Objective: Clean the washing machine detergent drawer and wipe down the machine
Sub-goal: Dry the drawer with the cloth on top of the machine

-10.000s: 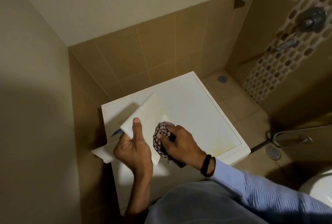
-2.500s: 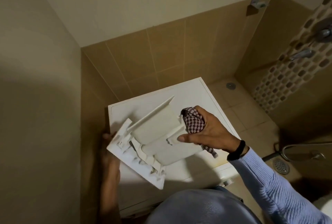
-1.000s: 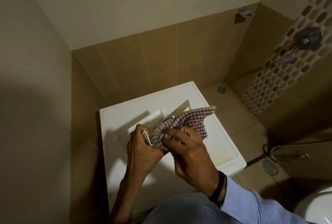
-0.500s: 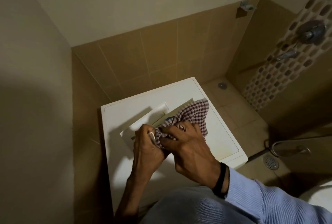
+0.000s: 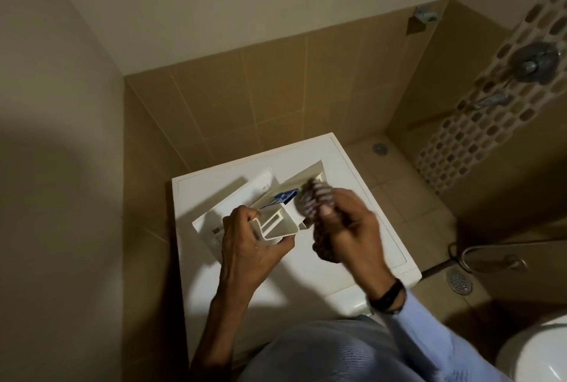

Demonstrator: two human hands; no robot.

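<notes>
Head view, progress: You look to be in the drawer stage. The detergent drawer (image 5: 242,197) is out of its slot and under the cloth. Refitting it and wiping the washing machine (image 5: 368,222) appear to be left.
Head view, left hand: Your left hand (image 5: 248,243) grips the drawer's near end, fingers curled round its wall.
Head view, right hand: Your right hand (image 5: 349,228) holds the bunched checked cloth (image 5: 313,197) against the drawer's far part; it is blurred.
Head view, drawer position: Held tilted just above the machine's top, near its left side.
Head view, drawer look: White plastic with open compartments and a blue insert (image 5: 287,196). Any residue is too dim to judge.
</notes>
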